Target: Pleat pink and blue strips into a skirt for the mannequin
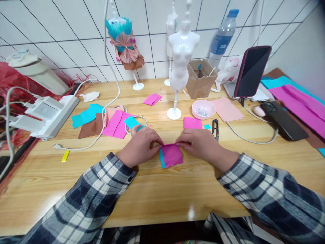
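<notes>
Between my hands lies a small piece of magenta crepe paper (173, 156) with a turquoise strip (162, 158) along its left side. Its far edge looks folded over into a narrow band. My left hand (142, 144) pinches the far left corner between thumb and fingers. At the far right corner, my right hand (199, 144) pinches the same edge. Just beyond my right hand are another magenta piece (192, 123) and black thread snips (215, 128). A turquoise piece (132, 122) lies behind my left hand, beside a larger magenta sheet (116, 124).
A bare white mannequin (181, 51) stands behind my hands, with a dressed one (127, 45) farther left. A pink bowl of beads (203, 109), a cardboard box (201, 79) and phones (284, 120) are at right. A power strip (58, 117) and white cable (111, 71) occupy the left.
</notes>
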`<state>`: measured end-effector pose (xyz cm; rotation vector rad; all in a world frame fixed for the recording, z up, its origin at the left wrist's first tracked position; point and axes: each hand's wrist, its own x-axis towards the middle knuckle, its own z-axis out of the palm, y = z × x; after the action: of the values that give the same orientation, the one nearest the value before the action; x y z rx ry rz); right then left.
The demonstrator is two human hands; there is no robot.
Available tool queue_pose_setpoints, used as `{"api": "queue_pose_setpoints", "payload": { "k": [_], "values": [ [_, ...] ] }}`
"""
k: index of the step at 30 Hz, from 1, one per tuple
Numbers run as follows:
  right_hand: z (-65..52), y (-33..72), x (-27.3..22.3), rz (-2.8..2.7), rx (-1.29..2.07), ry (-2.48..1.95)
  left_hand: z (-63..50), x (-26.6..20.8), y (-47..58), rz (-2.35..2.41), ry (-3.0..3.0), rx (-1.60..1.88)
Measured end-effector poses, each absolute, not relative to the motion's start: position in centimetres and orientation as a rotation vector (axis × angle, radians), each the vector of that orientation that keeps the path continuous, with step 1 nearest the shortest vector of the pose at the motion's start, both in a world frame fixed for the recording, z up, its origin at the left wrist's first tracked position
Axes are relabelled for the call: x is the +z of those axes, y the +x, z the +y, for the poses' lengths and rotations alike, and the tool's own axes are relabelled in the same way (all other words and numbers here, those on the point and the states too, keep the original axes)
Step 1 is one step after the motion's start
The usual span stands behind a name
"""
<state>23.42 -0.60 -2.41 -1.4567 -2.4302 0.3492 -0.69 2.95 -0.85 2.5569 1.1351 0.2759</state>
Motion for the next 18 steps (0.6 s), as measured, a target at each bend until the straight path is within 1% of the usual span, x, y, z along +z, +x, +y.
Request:
{"api": "queue_pose_setpoints", "payload": {
  "k": [12,18],
  "values": [
    [-1.0,23.9,-1.8,-2.677,0.091,-1.319,2.3,-0.2,-0.2,1.049,2.761,0.245],
    [-1.3,24.2,-1.2,-2.713,0.131,-1.280,1.9,0.4,-0.5,0.961,2.928,0.241]
  ]
}}
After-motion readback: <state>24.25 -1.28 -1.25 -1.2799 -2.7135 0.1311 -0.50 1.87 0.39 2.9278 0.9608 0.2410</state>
